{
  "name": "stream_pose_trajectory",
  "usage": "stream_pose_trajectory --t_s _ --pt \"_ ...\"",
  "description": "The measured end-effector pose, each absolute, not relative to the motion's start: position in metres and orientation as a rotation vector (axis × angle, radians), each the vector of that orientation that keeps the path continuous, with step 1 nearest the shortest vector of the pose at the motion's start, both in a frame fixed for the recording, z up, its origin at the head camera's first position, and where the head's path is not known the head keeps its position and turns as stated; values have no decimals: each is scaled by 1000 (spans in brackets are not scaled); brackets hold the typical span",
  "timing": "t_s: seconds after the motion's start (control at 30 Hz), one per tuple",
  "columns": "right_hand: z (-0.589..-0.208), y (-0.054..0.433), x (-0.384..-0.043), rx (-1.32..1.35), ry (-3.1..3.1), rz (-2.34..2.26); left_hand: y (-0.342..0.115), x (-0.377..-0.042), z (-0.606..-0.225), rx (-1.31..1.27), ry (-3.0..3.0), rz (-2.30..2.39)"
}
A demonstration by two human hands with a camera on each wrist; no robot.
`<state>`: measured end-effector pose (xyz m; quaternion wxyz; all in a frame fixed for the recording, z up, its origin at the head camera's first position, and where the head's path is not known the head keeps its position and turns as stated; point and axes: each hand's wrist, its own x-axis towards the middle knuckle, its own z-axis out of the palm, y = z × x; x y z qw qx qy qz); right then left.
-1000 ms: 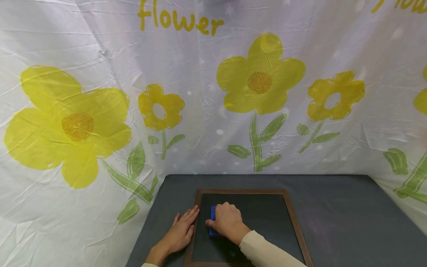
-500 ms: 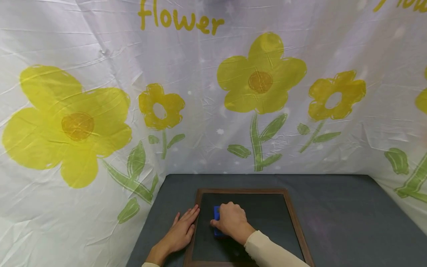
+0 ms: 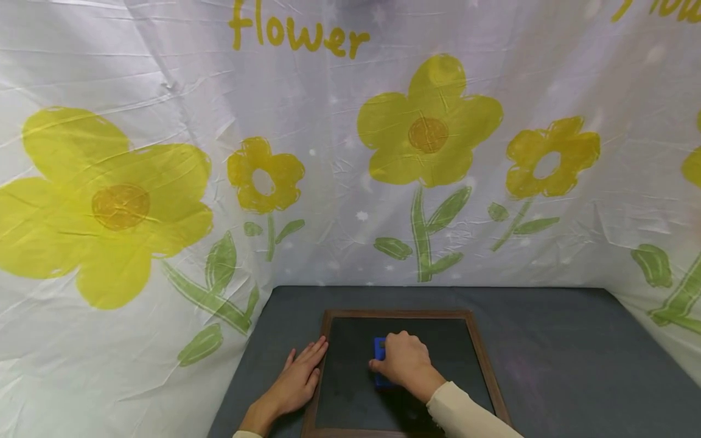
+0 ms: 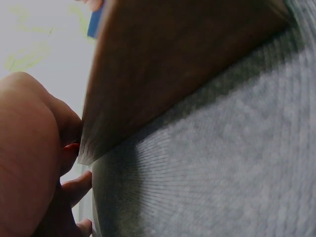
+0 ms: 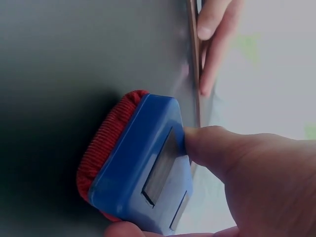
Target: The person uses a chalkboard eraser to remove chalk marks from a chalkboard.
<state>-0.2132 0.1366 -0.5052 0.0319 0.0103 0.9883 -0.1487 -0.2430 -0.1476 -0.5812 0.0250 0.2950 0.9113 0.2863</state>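
Note:
My right hand point(image 3: 409, 364) grips a blue chalkboard eraser point(image 5: 143, 158) with a red ribbed pad point(image 5: 109, 143). In the right wrist view, thumb and fingers pinch its blue back, and the red pad faces the dark board. The wood-framed chalkboard point(image 3: 350, 401) lies flat, with the eraser near the middle of its surface. My left hand point(image 3: 296, 377) rests with straight fingers along the frame's left edge, fingertips on the wood. From the left wrist, the brown frame side point(image 4: 148, 64) shows beside that hand.
A dark grey cloth-covered table point(image 3: 569, 365) extends around the chalkboard, mostly to its right. Behind and at the sides hangs a white curtain point(image 3: 328, 243) printed with yellow flowers and the word "flower".
My right hand has moved the eraser rightward across the board, from near the left frame towards the middle. The left hand has stayed in place on the frame.

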Motion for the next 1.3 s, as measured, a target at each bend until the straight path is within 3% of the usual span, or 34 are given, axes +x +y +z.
stream_pose_trajectory --t_s 0.47,0.93,1.3 --pt "-501 192 -198 152 3012 -426 -153 -246 -594 1015 2817 987" --pt "-496 234 -183 199 3006 -442 -149 -241 -580 901 2790 873" --pt "-495 256 -180 265 2950 -437 -151 -242 -584 972 2823 931"
